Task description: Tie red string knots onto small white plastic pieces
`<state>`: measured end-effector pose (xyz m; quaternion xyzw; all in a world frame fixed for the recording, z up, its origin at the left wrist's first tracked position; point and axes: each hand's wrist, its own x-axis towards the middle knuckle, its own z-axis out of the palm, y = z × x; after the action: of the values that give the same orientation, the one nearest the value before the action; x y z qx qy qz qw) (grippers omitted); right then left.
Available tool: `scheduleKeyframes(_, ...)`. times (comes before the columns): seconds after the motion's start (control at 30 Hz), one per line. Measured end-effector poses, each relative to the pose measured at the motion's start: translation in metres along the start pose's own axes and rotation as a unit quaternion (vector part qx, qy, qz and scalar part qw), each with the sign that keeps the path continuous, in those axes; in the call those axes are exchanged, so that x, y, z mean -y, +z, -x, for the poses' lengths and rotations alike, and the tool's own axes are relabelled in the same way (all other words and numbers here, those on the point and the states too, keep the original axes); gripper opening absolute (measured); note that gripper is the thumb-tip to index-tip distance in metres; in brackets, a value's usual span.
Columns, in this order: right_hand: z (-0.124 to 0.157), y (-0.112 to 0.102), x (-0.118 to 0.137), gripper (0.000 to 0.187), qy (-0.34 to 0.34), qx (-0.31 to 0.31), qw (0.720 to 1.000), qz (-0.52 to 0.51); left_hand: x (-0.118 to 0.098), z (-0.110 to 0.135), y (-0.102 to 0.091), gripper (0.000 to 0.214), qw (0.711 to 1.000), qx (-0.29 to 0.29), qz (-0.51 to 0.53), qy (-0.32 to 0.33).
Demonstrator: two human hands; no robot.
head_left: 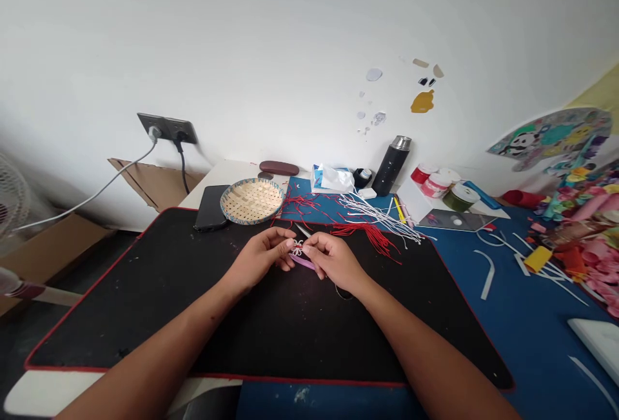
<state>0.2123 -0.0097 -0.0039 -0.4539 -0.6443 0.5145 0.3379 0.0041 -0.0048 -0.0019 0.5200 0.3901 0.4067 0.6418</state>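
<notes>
Thumbs and fingertips of both hands, the left hand (pixel 258 255) and the right hand (pixel 336 260), pressed together in a pinch on one small white cord knot (pixel 296 249), with looped ends showing between the two hands, above the black desk mat (pixel 145 336) with its red edge. Directly below the knot, one lilac strip (pixel 302 262), partly hidden by the fingers. Just beyond the fingertips, one slim metal tool (pixel 302 230), too small to name exactly. Near the right wrist, one thin dark cord loop (pixel 344 293) on the mat. Just past the right hand, one bundle of red cords (pixel 370 239), with more loose red cords (pixel 302 204) farther left, and one bundle of white cords (pixel 377 217) beyond, across the far mat edge. Farther out, one round woven bamboo tray (pixel 252 201) beside one black phone (pixel 210 207), then one dark thermos (pixel 391 165), one tissue pack (pixel 333 179) and three paint jars (pixel 435 184). On the wall behind, one black socket panel (pixel 167 128) with two cables.
</notes>
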Motion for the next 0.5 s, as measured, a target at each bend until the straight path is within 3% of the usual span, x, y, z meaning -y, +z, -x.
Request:
scheduleKeyframes(0.23, -0.0019, -0.0022, -0.0032, 0.027, -0.008, -0.012, 1.0, 0.008, -0.0016, -0.0012, -0.0036, 0.052, 0.999, 0.033, -0.034, -0.017)
scheduleKeyframes(0.5, -0.0003, -0.0009, -0.0008, 0.026, -0.002, 0.006, 1.0, 0.012, 0.0003, -0.0007, -0.0001, 0.045, 0.999, 0.016, -0.021, -0.041)
